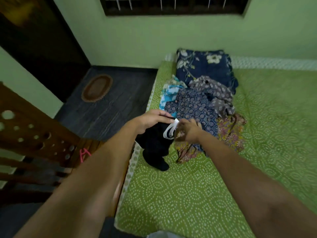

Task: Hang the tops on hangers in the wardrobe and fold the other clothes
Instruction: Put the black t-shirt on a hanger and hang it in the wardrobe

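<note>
right hand [186, 130]: motion-blurred, grip unclear
pink plastic hanger [84, 154]: partly hidden by dark carved wooden bed frame [34, 133]
barred window [173, 5]: top cut off

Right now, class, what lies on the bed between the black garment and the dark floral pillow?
In the head view, a heap of patterned clothes lies between the black garment and the floral pillow, on the green bedsheet.

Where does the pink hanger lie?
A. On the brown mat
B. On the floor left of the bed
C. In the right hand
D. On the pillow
B: the pink hanger lies on the floor beside the bed's left edge, below the wooden frame; both hands are at the black garment.
</note>
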A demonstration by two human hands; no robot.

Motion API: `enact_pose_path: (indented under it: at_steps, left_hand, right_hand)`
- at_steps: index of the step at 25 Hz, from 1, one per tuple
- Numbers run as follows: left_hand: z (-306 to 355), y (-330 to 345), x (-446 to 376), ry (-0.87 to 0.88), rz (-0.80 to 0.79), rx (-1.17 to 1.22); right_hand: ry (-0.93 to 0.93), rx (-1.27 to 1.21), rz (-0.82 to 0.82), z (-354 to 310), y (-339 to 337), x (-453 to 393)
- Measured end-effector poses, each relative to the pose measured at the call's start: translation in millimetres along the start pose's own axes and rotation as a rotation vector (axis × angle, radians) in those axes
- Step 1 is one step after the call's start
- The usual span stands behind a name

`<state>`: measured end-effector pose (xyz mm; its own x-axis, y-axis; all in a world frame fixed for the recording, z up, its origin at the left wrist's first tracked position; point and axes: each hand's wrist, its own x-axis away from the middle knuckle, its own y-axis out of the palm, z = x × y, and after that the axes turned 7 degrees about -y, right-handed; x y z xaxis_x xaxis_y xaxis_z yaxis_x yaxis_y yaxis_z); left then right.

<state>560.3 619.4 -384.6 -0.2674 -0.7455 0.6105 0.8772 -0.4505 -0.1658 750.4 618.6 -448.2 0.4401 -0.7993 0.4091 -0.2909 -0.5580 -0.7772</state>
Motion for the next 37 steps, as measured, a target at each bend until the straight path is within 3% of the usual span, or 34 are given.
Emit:
enact_pose_path:
  at_steps: [3, 7, 12, 15, 18, 20, 24, 26, 30, 32, 35, 37]
  left_hand:
    - [21.0, -14.8, 61.8, 0.156, 0.054, 0.121]
    - [40.7, -5.0, 128.4, 0.279, 0.033, -0.040]
    - [22.1, 3.1, 191.8, 0.467, 0.169, 0.018]
    - [-52.6, -3.5, 204.0, 0.428, 0.305, -0.407]
    - [-132.5, 1.4, 206.1, 0.192, 0.188, -0.852]
    - [-155.4, 5.5, 207.5, 0.133, 0.116, -0.971]
    - [-142.5, -5.1, 197.1, 0.157, 0.134, -0.859]
    - [-129.7, -9.9, 179.4, 0.117, 0.208, -0.790]
    - [-96.1, 6.4, 106.7, 0.008, 0.529, -0.492]
    - [-82.5, 24.5, 72.1, -0.010, 0.545, -0.327]
    - [-83.6, 36.2, 42.6, -0.045, 0.453, -0.314]
    - [-106.5, 25.7, 35.2, -0.109, 0.417, -0.333]
  right_hand:
    - [0.012, 0.056, 0.108, -12.8, -1.1, 45.2]
    - [-0.049, 0.066, 0.343, -65.4, -12.9, 79.9]
    - [0.246, 0.344, 0.230, -79.3, 11.0, 145.1]
    - [0.367, 0.315, 0.203, -50.6, 67.3, 201.2]
    - [0.341, 0.335, -0.002, -32.4, 106.5, 230.4]
    - [0.315, 0.335, -0.131, -32.8, 106.5, 245.7]
    - [0.306, 0.226, -0.135, -29.6, 68.5, 254.0]
    - [0.345, 0.178, -0.020, -22.5, 43.5, 240.6]
    - [0.411, 0.164, 0.294, 1.7, 5.4, 179.4]
    - [0.447, -0.005, 0.425, 13.0, -1.0, 147.6]
    - [0.527, -0.206, 0.304, 22.9, -4.2, 112.7]
    - [0.527, -0.147, 0.157, 27.1, 2.7, 97.6]
